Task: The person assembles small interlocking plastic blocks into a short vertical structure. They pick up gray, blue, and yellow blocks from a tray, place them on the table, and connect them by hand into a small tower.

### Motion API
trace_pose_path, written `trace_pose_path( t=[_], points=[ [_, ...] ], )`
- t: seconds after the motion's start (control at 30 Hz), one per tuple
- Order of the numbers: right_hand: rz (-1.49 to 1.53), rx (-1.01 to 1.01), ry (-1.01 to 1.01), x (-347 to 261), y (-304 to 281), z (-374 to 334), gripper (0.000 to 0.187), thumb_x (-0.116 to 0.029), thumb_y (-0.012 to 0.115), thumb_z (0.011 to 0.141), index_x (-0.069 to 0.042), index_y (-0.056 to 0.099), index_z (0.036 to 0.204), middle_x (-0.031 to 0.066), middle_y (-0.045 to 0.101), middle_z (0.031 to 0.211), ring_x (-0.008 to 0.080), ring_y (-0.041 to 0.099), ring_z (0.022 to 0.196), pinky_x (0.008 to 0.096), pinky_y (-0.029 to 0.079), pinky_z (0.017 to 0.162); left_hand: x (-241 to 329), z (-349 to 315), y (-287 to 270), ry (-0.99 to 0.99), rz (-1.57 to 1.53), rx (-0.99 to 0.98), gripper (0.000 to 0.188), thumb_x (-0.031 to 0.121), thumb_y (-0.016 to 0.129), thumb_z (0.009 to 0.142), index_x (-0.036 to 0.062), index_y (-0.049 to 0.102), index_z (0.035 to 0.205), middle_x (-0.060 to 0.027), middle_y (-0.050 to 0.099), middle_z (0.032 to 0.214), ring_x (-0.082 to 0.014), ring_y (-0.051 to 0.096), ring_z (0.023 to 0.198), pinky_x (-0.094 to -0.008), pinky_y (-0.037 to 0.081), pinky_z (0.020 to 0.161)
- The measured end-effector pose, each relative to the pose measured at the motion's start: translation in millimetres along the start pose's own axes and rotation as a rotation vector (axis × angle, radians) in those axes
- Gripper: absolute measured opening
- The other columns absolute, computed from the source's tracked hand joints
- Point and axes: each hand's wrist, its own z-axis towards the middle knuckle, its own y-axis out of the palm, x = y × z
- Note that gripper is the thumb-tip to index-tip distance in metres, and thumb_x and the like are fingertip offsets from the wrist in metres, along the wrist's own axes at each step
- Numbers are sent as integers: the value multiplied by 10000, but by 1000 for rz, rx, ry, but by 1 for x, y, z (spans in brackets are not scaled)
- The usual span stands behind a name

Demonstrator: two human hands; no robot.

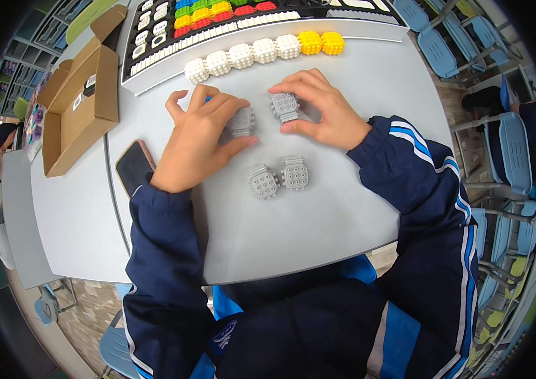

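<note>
My left hand point(197, 136) grips a grey studded cube block point(241, 120) between thumb and fingers on the grey table point(318, 215). My right hand point(322, 107) holds a second grey cube block point(285, 105) just to its right; the two blocks are a little apart. Two more grey cube blocks point(279, 178) lie joined side by side on the table, nearer to me. Beyond my hands a curved row of white cube blocks point(243, 55) ends in two yellow cube blocks point(322, 43).
A black tray point(148, 60) of coloured and white blocks stands at the far edge. An open cardboard box point(81, 104) lies at the left, a dark phone point(134, 165) beside my left wrist. Blue chairs point(508, 158) stand to the right. Another person sits at far left.
</note>
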Motion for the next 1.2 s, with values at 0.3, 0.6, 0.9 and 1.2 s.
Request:
trace_pose_path(
  t=[0.3,0.6,0.9,1.2],
  points=[
    [-122,77,-42,-9,7,-1,557,53,791,731,-56,635,1255,117,609,1121,286,618,946,356,541,800,14,1,21,-48,115,134,420,145,810,693,61,702,1090,-46,637,1008,-267,528,1071,-584,247,955],
    [-41,-7,-8,-4,3,0,546,-173,812,809,-40,615,1300,131,606,1188,335,552,1129,412,461,998,16,2,14,-64,120,89,436,187,812,757,76,682,1157,-26,638,1038,-257,525,1080,-605,249,973],
    [-129,-14,-37,-7,5,-1,635,-191,798,829,-116,560,1413,116,572,1278,333,524,1160,427,432,1040,24,2,-3,-184,69,-36,592,194,850,758,105,624,1298,-21,668,1124,-252,523,1148,-590,211,1062],
    [-133,0,-91,-9,-6,3,655,-179,819,815,-81,563,1410,141,588,1335,347,503,1271,426,409,1104,17,-4,-6,-164,102,-62,583,154,833,757,130,619,1299,-15,653,1212,-261,511,1179,-585,205,1084]
  ],
)
